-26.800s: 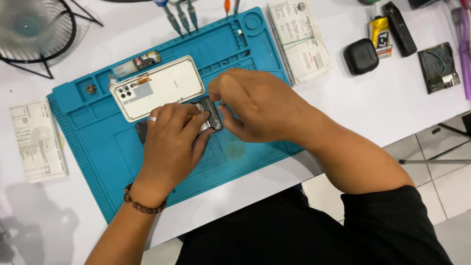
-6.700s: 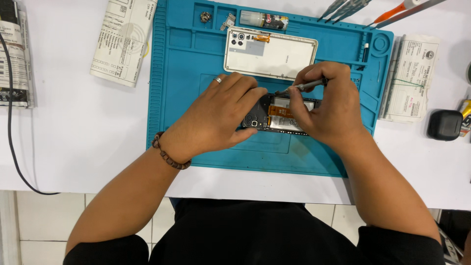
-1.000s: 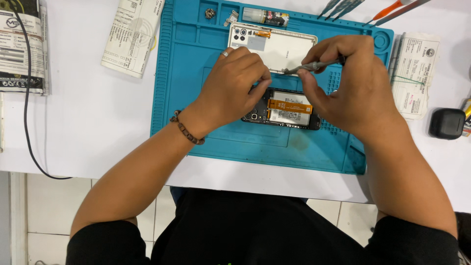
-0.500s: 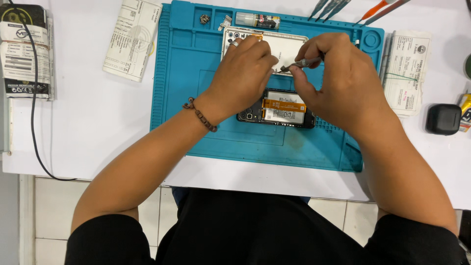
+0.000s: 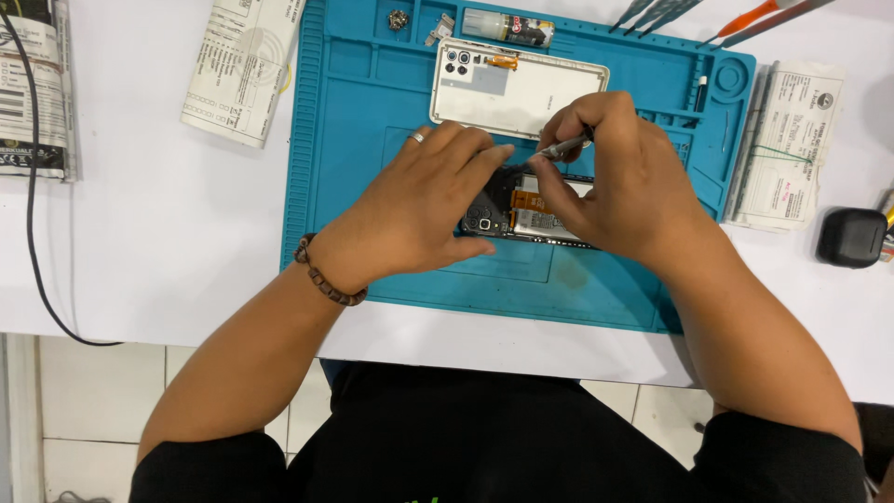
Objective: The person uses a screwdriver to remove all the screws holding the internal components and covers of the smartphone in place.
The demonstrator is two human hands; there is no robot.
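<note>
An opened black phone (image 5: 503, 216) lies on the blue work mat (image 5: 372, 121), its camera block and an orange flex cable showing. My left hand (image 5: 424, 200) rests across the phone's left end, fingers pressing on it. My right hand (image 5: 610, 177) pinches a thin metal tool (image 5: 564, 147) with its tip pointing down at the phone's upper middle. The phone's white back cover (image 5: 521, 90) lies flat on the mat just behind both hands.
A small glue bottle (image 5: 507, 28) and loose screws (image 5: 399, 19) sit in the mat's top trays. Folded paper packs lie left (image 5: 244, 65) and right (image 5: 790, 140) of the mat. Screwdrivers (image 5: 745, 14) lie top right, a black case (image 5: 851, 237) at right, a black cable (image 5: 37, 233) at left.
Both hands have come down from the white cover toward the open phone. My right hand still holds the tool, now with its tip at the phone's upper edge.
</note>
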